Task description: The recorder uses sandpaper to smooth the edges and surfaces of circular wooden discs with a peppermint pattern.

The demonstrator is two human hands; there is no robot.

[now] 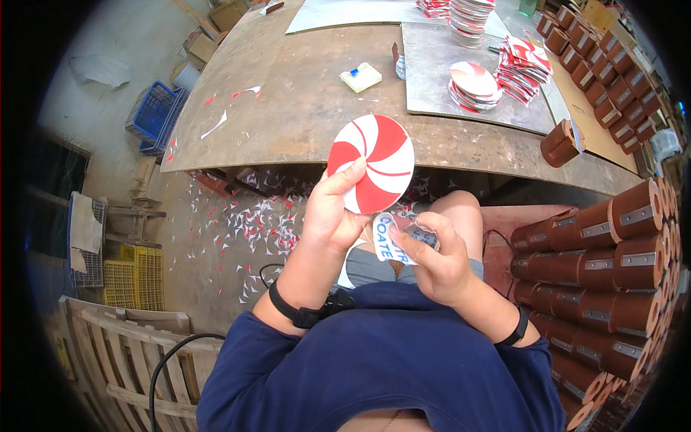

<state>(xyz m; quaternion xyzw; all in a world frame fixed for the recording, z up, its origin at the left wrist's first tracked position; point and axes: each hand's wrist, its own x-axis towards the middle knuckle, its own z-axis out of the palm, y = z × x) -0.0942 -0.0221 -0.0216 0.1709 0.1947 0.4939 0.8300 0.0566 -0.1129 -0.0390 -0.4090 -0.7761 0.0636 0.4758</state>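
My left hand (332, 209) grips a round disc (389, 155) with a red and white swirl, the thumb lying on its face. Its patterned side is turned up, above my lap. Just below the disc's lower edge, my right hand (448, 261) pinches a folded piece of sandpaper (386, 243), its white back printed in blue. The fingers partly cover the sandpaper, and its rough side is hidden. I cannot tell whether the sandpaper touches the disc's edge.
On the worktable (288, 93) are stacked round discs (473, 81), untrimmed swirl sheets (524, 68) and a pale yellow block (361, 78). Brown cylinders (601, 227) are piled at right. Red and white scraps (270, 223) litter the floor. A wooden pallet (137, 353) stands lower left.
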